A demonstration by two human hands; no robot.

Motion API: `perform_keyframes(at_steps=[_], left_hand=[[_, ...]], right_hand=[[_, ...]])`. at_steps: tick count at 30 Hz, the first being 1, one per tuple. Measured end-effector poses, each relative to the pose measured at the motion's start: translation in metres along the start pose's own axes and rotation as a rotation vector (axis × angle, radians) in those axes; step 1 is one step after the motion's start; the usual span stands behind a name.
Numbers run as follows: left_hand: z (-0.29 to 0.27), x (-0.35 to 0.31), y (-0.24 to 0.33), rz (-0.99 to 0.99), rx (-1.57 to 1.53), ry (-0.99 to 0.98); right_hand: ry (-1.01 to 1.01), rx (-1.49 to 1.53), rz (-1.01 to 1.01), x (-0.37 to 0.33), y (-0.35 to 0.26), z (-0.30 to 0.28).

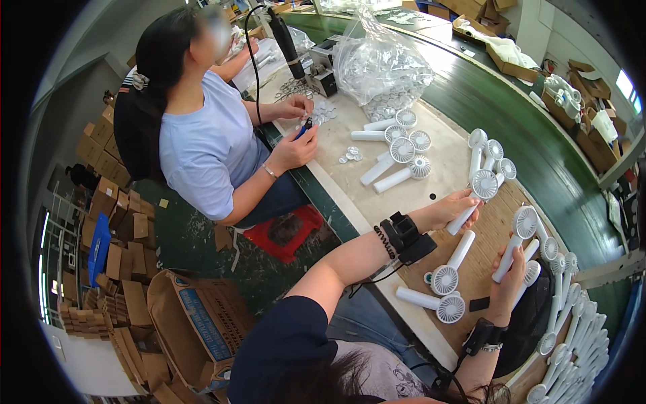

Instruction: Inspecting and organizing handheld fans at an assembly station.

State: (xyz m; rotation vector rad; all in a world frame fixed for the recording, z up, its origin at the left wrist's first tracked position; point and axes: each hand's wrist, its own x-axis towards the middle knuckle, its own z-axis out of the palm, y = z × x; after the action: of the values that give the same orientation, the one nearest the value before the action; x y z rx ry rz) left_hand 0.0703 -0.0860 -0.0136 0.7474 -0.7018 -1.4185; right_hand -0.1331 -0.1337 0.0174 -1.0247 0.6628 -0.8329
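Note:
My left hand (pixel 452 207) grips the handle of a white hand-held fan (pixel 480 190) lying on the brown worktable (pixel 350 195). My right hand (pixel 509 276) holds the handle of another white fan (pixel 518 232), its round head pointing away from me. Two more white fans (pixel 447 275) (pixel 437 304) lie between my forearms. Both wrists carry black strapped devices.
Several white fans (pixel 397 151) lie farther up the table, and a dense row of them (pixel 572 323) lines the right edge. A co-worker in a light blue shirt (pixel 202 135) sits at left handling small parts. A clear bag of round parts (pixel 380 64) stands behind. Cardboard boxes (pixel 195 323) cover the floor.

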Motion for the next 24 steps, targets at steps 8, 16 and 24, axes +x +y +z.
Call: perform_keyframes(at_steps=[8, 16, 24], left_hand=[[0.005, -0.004, -0.004, 0.046, 0.047, -0.024], [0.012, -0.002, 0.000, -0.014, 0.085, -0.010], [0.014, -0.002, -0.002, 0.002, 0.148, -0.049]], right_hand=[[-0.011, 0.060, -0.022, -0.001, 0.002, -0.005], [0.051, 0.085, 0.020, 0.006, 0.010, -0.007], [-0.020, 0.001, 0.014, 0.004, -0.002, 0.001]])
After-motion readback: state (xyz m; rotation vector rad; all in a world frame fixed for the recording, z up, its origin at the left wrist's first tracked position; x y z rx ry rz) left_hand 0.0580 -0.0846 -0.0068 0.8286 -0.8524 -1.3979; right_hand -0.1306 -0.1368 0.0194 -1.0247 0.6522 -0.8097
